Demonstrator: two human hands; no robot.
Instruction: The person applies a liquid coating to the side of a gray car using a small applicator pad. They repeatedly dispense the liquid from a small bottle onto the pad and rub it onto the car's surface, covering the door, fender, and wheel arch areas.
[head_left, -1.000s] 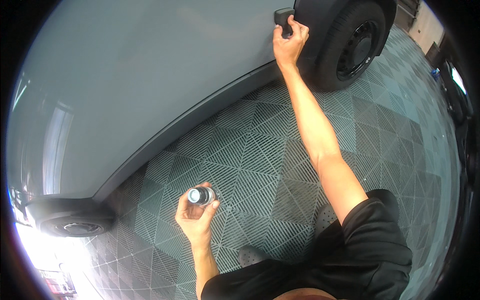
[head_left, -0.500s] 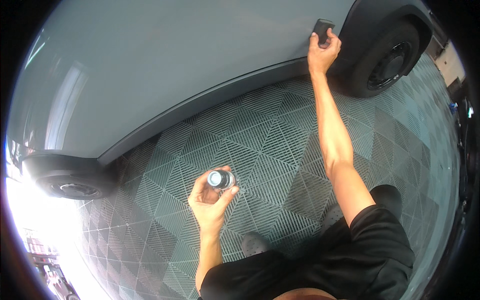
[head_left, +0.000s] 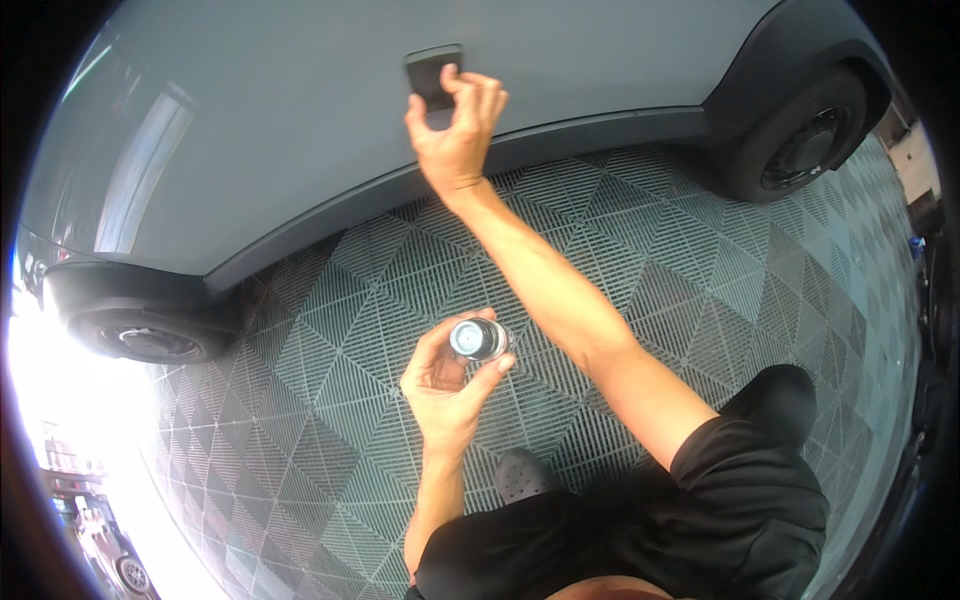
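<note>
My right hand [head_left: 458, 130] is stretched forward and pinches a dark rectangular applicator block [head_left: 434, 78] between thumb and fingers. The block lies against the lower side of a grey vehicle [head_left: 300, 120], between its two wheels. Nearer to me, my left hand [head_left: 448, 385] is closed round a small bottle [head_left: 480, 339] with a pale round cap facing up. Its dark and clear body is partly hidden by my fingers. The bottle is held above the floor, apart from the vehicle.
Black trim runs along the vehicle's sill. The rear-or-front wheels, right wheel [head_left: 795, 140] and left wheel [head_left: 150, 335], bound the panel. Grey ribbed floor tiles [head_left: 560, 260] lie below, with my shoe [head_left: 525, 475] on them. Another vehicle [head_left: 115, 555] shows at lower left, beyond bright glare.
My right hand has swept the block leftward along the vehicle's side, away from the right wheel. My left hand with the bottle has shifted slightly right and up in view.
</note>
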